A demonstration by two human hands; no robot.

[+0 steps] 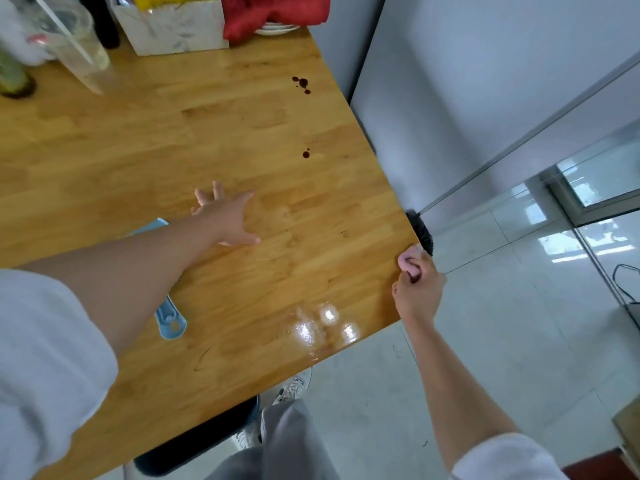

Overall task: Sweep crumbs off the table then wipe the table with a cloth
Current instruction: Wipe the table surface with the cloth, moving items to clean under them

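No legible text, label, brand, number or sign anywhere in view. White marbled box [173,27] far beyond the fingers [207,195]: printing too blurred to read. Bottles [14,74] at far left likewise unreadable.

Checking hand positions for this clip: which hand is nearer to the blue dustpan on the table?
Left. The left hand hovers open over the table just beyond the blue dustpan, whose body lies under that forearm. The right hand is off at the table's right edge, gripping a brush.
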